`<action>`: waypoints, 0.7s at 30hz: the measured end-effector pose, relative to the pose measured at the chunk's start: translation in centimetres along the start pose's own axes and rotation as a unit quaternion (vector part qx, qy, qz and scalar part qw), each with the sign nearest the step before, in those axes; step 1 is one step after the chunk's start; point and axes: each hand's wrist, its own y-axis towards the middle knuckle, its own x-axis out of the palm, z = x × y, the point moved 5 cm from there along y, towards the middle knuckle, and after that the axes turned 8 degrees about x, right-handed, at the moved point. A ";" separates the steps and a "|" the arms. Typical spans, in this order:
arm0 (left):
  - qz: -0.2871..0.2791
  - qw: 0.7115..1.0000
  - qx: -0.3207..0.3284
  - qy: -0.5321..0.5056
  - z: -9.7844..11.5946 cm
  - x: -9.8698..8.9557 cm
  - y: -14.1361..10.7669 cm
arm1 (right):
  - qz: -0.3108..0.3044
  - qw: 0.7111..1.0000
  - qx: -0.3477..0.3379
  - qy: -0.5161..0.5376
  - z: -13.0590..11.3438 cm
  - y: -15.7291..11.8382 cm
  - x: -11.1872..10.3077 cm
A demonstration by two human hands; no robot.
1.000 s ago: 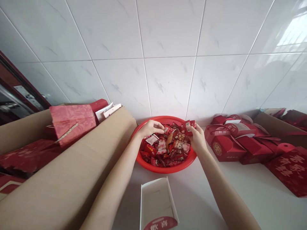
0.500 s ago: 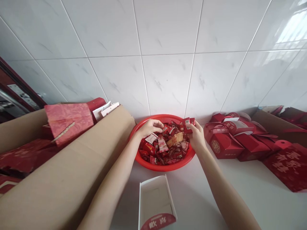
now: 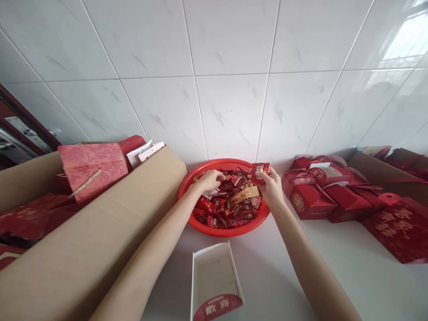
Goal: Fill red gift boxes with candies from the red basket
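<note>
A red plastic basket (image 3: 230, 232) is filled with small wrapped candies (image 3: 217, 207), mostly red, with one long gold packet (image 3: 245, 193) on top. My left hand (image 3: 210, 180) is over the left side of the basket, its fingers curled; what they hold, if anything, is hidden. At the basket's right rim, my right hand (image 3: 271, 186) grips red candy packets (image 3: 260, 171), one with a square printed code. In front of the basket stands an open white box (image 3: 216, 272) with a red printed flap; no candy shows inside it.
On the left is a large cardboard box (image 3: 133, 200) with red paper bags (image 3: 95, 169) in it. Several folded red gift boxes (image 3: 314, 200) and a red printed bag (image 3: 399, 227) lie on the right, near another cardboard box (image 3: 384, 171). A tiled wall (image 3: 230, 111) rises behind.
My left hand has shifted slightly left and down, its fingers curling. A pink-and-white candy packet no longer shows in the middle of the basket. My right hand still grips its packets.
</note>
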 end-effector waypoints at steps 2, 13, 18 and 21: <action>0.001 1.000 -0.002 0.016 -0.5 0.0 0.5 | -0.004 1.000 0.002 0.002 0.1 0.0 0.0; -0.010 1.000 0.010 0.009 -0.6 1.6 2.6 | 0.005 1.000 0.015 0.001 0.0 -0.1 0.1; 0.016 0.997 -0.006 -0.076 -1.2 1.0 2.8 | 0.001 1.000 0.025 0.005 0.1 -0.1 0.1; 0.020 0.987 -0.013 -0.158 -1.2 0.5 2.5 | -0.013 0.999 0.031 0.002 0.2 0.0 0.2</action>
